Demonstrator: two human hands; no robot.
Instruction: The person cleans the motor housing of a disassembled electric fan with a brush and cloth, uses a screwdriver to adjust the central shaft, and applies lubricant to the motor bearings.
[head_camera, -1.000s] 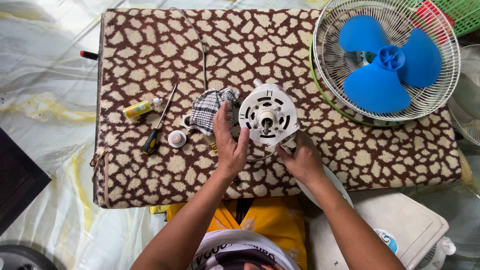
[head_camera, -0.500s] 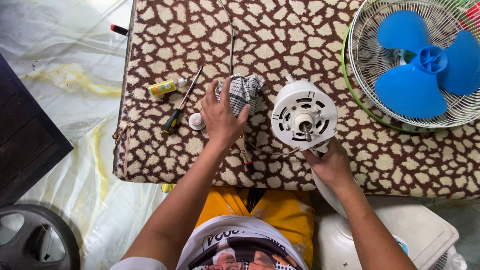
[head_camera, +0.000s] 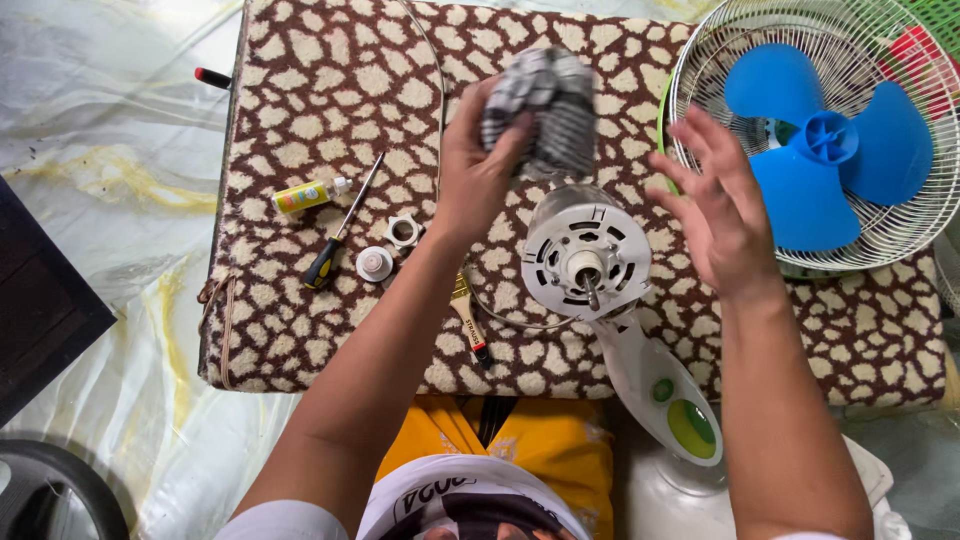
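My left hand (head_camera: 478, 165) grips a grey checked cloth (head_camera: 545, 108), raised above the brown spotted mat (head_camera: 330, 90). Just below the cloth stands the white fan motor housing (head_camera: 585, 262) with its shaft pointing up, on a white stand with green buttons (head_camera: 668, 395). My right hand (head_camera: 715, 205) hovers with fingers spread to the right of the motor, holding nothing. A screwdriver (head_camera: 340, 228), a small yellow bottle (head_camera: 310, 193), a white round cap (head_camera: 374, 263) and a white nut (head_camera: 403, 231) lie left of my left hand. A small brush (head_camera: 470, 322) lies under my left forearm.
A white wire fan guard (head_camera: 720, 60) with blue blades (head_camera: 825, 150) rests at the top right of the mat. A red-tipped tool (head_camera: 212, 77) lies off the mat's top-left corner. Plastic sheeting (head_camera: 110, 200) covers the floor; a dark object (head_camera: 40, 300) sits at the left.
My left hand has picked the checked cloth up off the mat and lifted it above the motor. My right hand has left the stand and risen, fingers spread.
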